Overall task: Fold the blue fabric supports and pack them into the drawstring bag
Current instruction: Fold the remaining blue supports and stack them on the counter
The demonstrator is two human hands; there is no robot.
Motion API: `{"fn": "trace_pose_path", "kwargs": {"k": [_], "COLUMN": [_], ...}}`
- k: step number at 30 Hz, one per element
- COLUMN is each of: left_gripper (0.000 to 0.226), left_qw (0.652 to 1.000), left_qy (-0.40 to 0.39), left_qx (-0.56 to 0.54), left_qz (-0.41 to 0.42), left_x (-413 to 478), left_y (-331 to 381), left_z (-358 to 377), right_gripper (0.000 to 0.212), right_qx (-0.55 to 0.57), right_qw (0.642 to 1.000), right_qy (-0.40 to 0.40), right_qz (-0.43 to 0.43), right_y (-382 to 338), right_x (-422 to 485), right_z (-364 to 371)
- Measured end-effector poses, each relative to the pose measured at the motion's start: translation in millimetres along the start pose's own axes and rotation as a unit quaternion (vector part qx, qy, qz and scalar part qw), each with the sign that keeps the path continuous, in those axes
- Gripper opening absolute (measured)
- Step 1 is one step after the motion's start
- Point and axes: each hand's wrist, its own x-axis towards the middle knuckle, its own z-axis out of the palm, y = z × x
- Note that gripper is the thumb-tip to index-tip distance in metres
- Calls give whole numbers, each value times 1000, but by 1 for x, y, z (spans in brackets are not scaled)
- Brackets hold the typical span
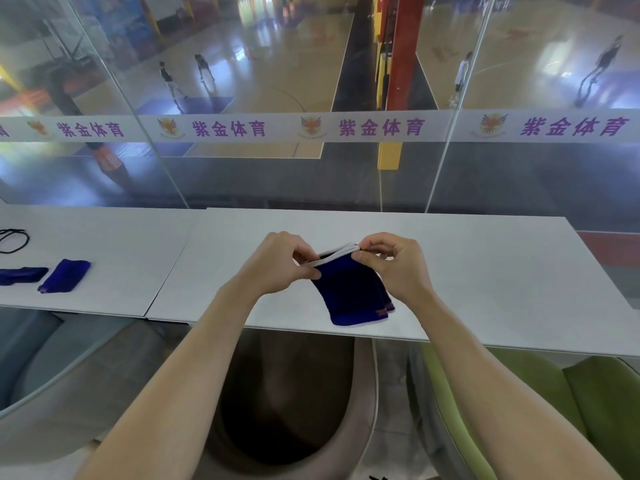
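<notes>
A blue fabric support [353, 292] with a white top edge and an orange logo at its lower corner hangs just above the grey table [485, 271]. My left hand [277, 263] pinches its white edge on the left. My right hand [394, 263] pinches the same edge on the right. Two more blue supports lie flat at the far left: one [64, 275] angled, another [20, 275] cut off by the frame edge. A black cord [14, 240] lies beyond them; the bag itself is out of sight.
A second grey tabletop [104, 244] adjoins on the left. A glass wall [311, 168] with a printed band stands right behind the tables. Below the front edge are a grey-brown chair [294, 410] and a green chair [571, 410].
</notes>
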Motion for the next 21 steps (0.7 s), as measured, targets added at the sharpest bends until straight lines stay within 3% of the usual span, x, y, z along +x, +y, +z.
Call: {"fn": "trace_pose_path", "kwargs": {"k": [9,18,21], "left_gripper": [17,5,11], "left_qw": [998,1000,1000], "left_qy": [-61,-21,-5], "left_qx": [-34,5,19], "left_qz": [-3,-2,18], "left_x": [-4,-5,-6], "left_y": [0,5,5], "left_z": [-10,-11,-11], "right_gripper": [14,19,23], "right_qx": [-16,-25,-5], "right_qw": [1000,999,1000], "right_qy": [-3,-24,-11], "right_qz": [-10,-19,-15], "right_y": [3,3,4], "right_x": [1,2,3], "right_z": [-2,1,3]}}
